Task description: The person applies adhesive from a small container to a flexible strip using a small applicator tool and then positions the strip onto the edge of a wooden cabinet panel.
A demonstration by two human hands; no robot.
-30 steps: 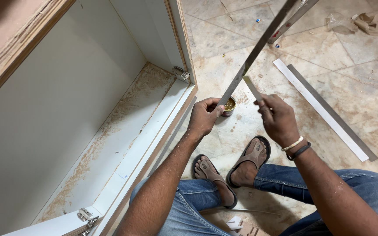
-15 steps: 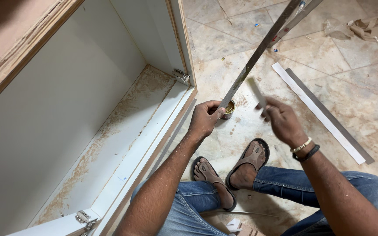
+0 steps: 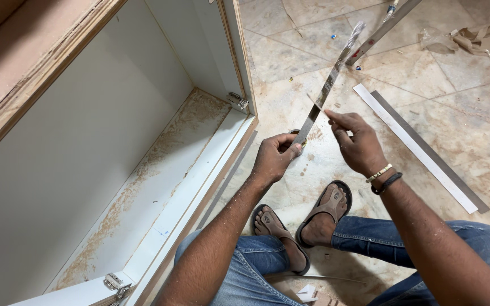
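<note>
My left hand (image 3: pixel 276 156) grips the near end of a long thin metal strip (image 3: pixel 330 85) that slants up and away over the tiled floor. My right hand (image 3: pixel 355 141) is just to its right, fingers pinched together and touching the strip's side about a third of the way up. A small round tin sits on the floor behind my left hand, mostly hidden. My feet in brown sandals (image 3: pixel 324 212) rest on the tiles below both hands.
An open white cabinet (image 3: pixel 114 158) with a dusty bottom panel and metal hinges (image 3: pixel 237 102) stands at the left. A long white and grey strip (image 3: pixel 421 153) lies on the floor at right. Cardboard scraps (image 3: pixel 466 39) lie far right.
The small pale stick seen in my right hand earlier is no longer visible; the hand has moved up against the metal strip. The left hand keeps its grip.
</note>
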